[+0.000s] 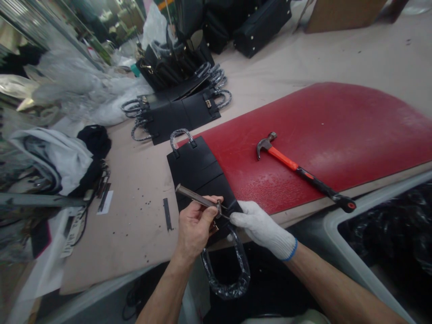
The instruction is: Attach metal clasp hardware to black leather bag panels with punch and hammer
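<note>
Closest in, a plastic-wrapped handle (229, 276) hangs off the near edge of the table (135, 225), a loop dangling between the two forearms. Just above it, the bare left hand (194, 225) is closed around a metal tool (197, 197), the shaft slanting up to the left and the tip down at the near end of the black bag panel (199, 173). The gloved right hand (261, 227) meets it there, fingers bunched at the tool's tip; pinching the panel or only pressing on it, I cannot tell. The panel lies flat, half on the table and half on the red mat (337, 121), with its second handle at the far end. On the mat to the right, well apart from both hands, lies a hammer (297, 168) with an orange and black grip. Farther back sits a stack of black panels (182, 112), and beyond it, black cases (259, 24).
</note>
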A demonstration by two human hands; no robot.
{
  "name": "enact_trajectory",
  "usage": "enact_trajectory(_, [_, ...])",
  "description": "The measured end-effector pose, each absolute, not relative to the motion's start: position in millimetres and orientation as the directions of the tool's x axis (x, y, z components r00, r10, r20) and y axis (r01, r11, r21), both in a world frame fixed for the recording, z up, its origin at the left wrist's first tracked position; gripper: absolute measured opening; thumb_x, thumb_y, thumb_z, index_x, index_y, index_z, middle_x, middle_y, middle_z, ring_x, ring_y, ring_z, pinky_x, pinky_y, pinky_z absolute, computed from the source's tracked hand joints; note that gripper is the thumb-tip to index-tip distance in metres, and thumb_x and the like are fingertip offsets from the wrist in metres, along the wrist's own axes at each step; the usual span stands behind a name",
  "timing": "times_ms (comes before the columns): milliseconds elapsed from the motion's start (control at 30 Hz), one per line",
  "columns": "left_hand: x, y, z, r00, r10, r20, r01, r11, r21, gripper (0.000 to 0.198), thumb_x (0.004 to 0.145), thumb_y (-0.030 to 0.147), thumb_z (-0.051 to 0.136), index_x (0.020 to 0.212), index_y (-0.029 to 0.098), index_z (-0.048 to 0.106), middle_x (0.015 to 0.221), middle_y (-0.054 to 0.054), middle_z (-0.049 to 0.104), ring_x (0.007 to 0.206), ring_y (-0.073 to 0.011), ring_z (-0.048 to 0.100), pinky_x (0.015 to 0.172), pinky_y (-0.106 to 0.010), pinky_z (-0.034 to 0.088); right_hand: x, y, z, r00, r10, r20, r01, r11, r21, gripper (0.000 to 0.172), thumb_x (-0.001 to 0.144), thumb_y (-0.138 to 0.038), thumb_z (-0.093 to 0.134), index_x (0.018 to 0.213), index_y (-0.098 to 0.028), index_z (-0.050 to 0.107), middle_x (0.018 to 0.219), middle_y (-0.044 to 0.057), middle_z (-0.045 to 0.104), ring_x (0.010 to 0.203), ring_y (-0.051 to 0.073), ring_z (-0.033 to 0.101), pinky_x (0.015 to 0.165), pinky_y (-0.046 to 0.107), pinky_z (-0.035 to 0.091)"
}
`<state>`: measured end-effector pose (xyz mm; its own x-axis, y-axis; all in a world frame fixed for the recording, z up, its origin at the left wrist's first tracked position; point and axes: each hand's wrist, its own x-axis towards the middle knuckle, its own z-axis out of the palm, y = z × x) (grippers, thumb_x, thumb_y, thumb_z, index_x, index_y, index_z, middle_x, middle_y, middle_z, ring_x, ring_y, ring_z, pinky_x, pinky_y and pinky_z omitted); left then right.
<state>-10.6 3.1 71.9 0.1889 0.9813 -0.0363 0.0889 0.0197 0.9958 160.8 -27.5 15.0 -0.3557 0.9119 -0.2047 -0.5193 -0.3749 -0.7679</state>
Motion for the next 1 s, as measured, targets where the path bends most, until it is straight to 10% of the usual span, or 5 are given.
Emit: enact_trajectory(1000, [4.2, 9.7, 68.8, 0.151, 0.987, -0.048, 0.178, 0.021, 0.984, 0.012, 0.085, 0.024, 0.067, 0.093, 0.017, 0.072, 0.100, -0.007, 0.078, 0.093, -0.0202, 0.074, 0.083, -0.029, 0.059, 156.3, -38.6, 25.9, -0.294, 0.897, -0.331, -0.584, -0.442, -0.681, 0.021, 0.072, -0.030, 0.079, 0.074, -0.013, 0.068, 0.068, 0.005, 0.068, 0.060, 0.017, 0.063, 0.060, 0.030, 0.054])
